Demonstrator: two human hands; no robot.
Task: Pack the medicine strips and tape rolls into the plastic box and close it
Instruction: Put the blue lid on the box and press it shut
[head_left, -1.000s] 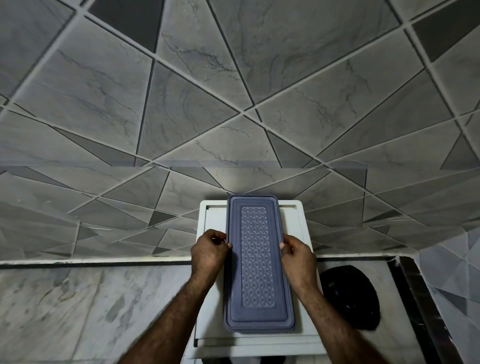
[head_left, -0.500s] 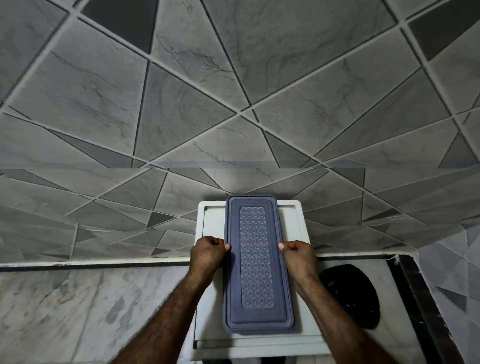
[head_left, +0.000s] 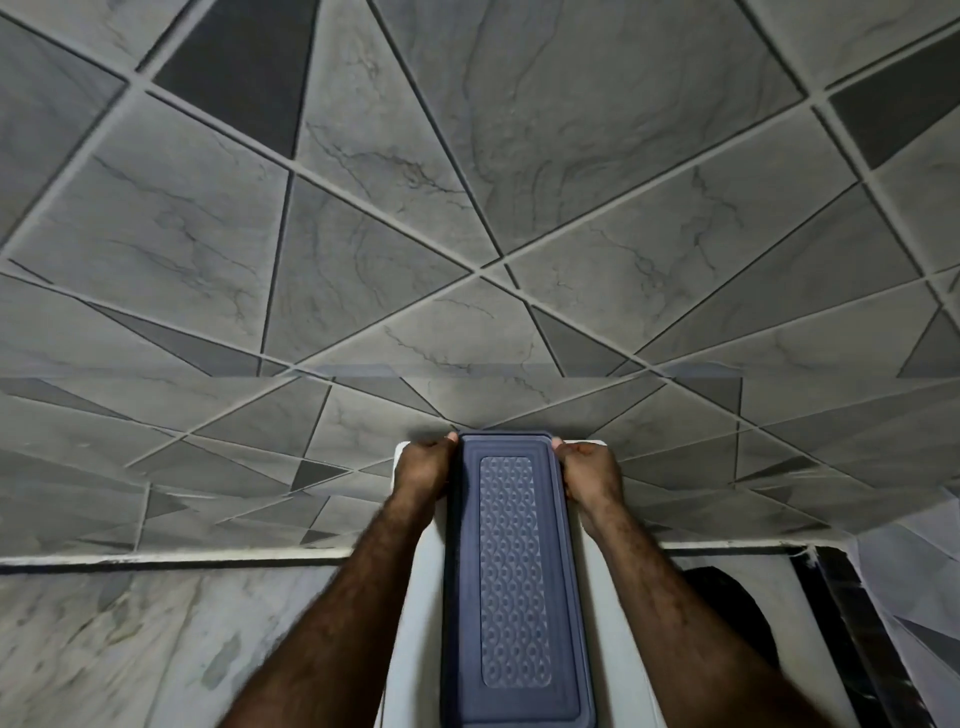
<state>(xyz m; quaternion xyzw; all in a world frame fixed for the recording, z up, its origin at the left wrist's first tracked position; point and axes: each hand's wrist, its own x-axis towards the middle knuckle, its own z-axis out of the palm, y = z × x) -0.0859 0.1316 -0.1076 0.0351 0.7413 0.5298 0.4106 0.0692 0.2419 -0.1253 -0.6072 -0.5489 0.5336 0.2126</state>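
Both hands, left (head_left: 423, 470) and right (head_left: 589, 475), have their fingers curled tight on the far corners of the box lid (head_left: 514, 587), likely pressing it shut on the white surface (head_left: 415, 587)

Tiled wall (head_left: 519, 405) directly behind box (head_left: 511, 571)

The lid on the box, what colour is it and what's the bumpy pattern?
The rectangular plastic lid is greyish blue, with raised wavy loops down its middle; head view.
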